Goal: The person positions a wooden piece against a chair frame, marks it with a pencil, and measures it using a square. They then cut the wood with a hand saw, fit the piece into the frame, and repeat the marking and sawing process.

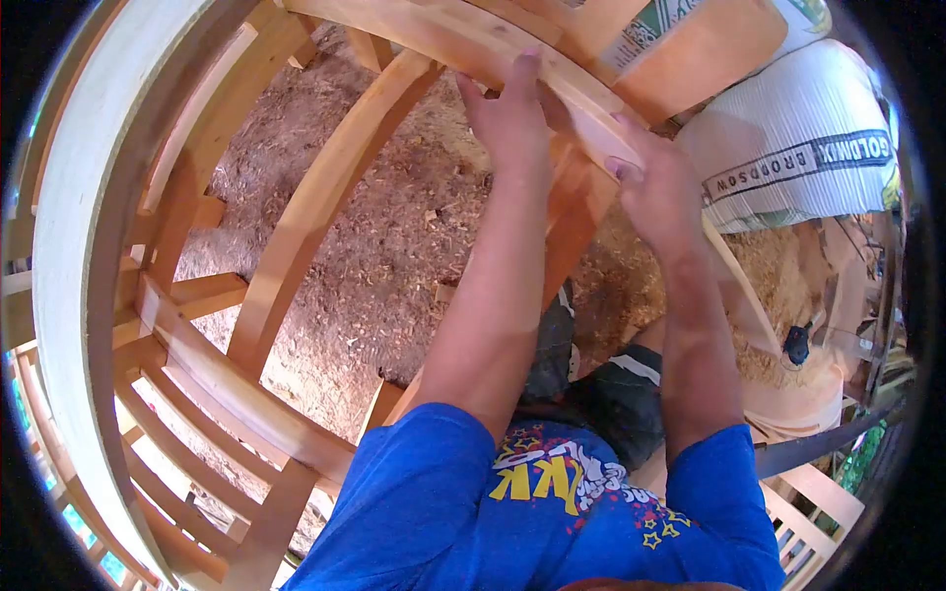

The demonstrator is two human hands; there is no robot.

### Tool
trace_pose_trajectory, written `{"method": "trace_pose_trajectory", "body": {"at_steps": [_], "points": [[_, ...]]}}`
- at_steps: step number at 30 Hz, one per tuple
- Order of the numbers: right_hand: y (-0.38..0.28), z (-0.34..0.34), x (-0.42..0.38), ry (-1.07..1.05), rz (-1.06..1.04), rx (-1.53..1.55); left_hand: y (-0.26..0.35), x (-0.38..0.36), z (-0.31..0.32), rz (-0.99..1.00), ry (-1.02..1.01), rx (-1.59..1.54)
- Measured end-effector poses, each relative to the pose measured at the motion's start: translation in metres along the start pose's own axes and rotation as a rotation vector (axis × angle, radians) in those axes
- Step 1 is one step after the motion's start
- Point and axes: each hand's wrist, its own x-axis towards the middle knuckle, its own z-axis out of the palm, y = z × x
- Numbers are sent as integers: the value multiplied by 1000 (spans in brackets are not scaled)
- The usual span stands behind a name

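Note:
A long wooden rail (463, 37) runs across the top of the head view and slopes down to the right. My left hand (507, 118) is at the rail's lower edge, its thumb and fingers spread apart, touching the wood. My right hand (658, 187) is closed round a pale wooden strip (581, 116) lying along the rail, its thumb on the near side and its fingers partly hidden. Below the hands, a reddish-brown wooden board (576, 212) slants downward between my forearms.
Wooden frames with slats (187, 424) and a large curved pale beam (74, 256) fill the left side. White sacks (788, 138) lie at the upper right. Wood shavings cover the floor (394, 227). A small black object (796, 345) is at the right.

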Motion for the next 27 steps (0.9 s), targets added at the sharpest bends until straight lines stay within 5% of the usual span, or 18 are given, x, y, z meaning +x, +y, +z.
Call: {"method": "trace_pose_trajectory", "body": {"at_steps": [27], "points": [[-5,1,-2,-3,41,-10,6,-2,-3,-46,-49,1]]}}
